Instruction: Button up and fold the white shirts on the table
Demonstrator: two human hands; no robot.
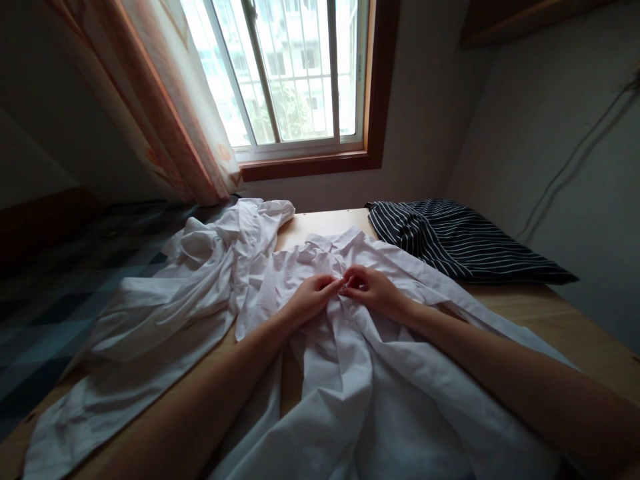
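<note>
A white shirt [400, 393] lies spread and wrinkled over the wooden table, its collar toward the window. Both hands meet at the front of this shirt, below the collar. My left hand [316, 293] pinches the fabric, with thumb and fingers pressed together. Close against it, my right hand [373, 288] has its fingers curled in a pinch on the same placket. Whether a button sits between the fingertips is too small to tell. Part of the shirt front is hidden under my hands and forearms.
Another crumpled white garment [165, 320] lies on the left, beside a dark checked cloth [40, 333]. At the back right is a folded black striped garment [450, 240] on the wooden table [565, 327]. Beyond stand a window [300, 73] and an orange-patterned curtain [165, 100].
</note>
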